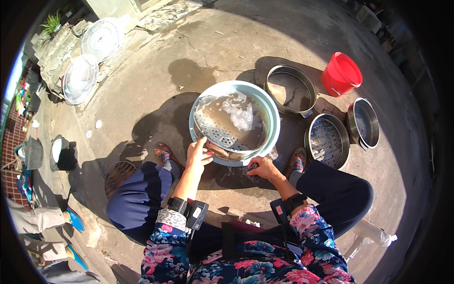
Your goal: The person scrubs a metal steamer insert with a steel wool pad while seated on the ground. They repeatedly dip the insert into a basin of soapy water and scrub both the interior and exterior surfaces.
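Observation:
In front of me a pale blue basin (275, 124) holds murky, sudsy water. A round metal steamer tier (222, 138) with a perforated bottom lies in it, partly under the water and suds. My left hand (196, 154) is closed at the near left rim of the steamer tier, beside a brownish piece on its side, perhaps a handle. Just outside the basin's near right rim, my right hand (266, 168) is closed round a dark, rough scrubber (251, 172). The fingers partly cover the scrubber.
To the right stand a metal ring-shaped tier (308, 81), a perforated steamer tier (347, 154), a metal pot (376, 124) and a red bucket (336, 75). Two fan grilles (81, 78) lean at the far left. Another person's trouser legs (42, 221) show at lower left.

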`<state>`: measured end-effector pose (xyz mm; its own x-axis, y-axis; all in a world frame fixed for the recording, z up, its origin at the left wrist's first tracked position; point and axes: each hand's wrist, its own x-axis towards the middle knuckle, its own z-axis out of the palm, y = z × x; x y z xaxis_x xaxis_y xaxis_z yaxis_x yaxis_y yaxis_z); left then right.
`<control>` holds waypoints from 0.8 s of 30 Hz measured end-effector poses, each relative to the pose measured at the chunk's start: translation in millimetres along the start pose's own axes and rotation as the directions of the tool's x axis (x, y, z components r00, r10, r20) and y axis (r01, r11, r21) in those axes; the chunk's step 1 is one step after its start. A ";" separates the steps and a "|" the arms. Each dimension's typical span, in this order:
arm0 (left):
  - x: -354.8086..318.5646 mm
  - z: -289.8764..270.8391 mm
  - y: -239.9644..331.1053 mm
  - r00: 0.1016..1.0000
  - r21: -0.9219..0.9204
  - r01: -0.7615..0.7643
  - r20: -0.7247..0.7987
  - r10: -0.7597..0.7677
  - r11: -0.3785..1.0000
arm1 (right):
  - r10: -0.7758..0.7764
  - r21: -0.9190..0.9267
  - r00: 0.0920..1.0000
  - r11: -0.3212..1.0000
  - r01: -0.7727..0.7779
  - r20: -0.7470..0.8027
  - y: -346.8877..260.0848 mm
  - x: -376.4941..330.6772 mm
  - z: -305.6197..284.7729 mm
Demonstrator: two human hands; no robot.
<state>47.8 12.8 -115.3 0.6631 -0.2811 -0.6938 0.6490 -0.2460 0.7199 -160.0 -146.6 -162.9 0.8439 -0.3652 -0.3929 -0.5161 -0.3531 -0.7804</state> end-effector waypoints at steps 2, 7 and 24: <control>9.3 1.9 7.5 0.996 0.006 0.022 0.090 -0.023 1.000 | 0.018 0.005 1.000 1.000 -0.018 -0.003 3.5 -1.7 -0.1; 25.9 10.7 4.7 0.993 0.239 0.022 0.105 -0.048 0.971 | -0.016 0.004 0.999 1.000 0.017 -0.046 5.1 -0.6 -1.3; 23.4 25.7 -29.1 0.951 0.035 0.184 0.246 -0.187 0.982 | 0.021 0.169 0.993 0.986 -0.002 -0.114 -2.3 -1.2 -10.9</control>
<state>34.8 -10.5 -152.0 0.4176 -0.4500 -0.7894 0.7462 -0.3259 0.5806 -161.5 -154.8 -155.4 0.8107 -0.4681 -0.3517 -0.4855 -0.2017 -0.8507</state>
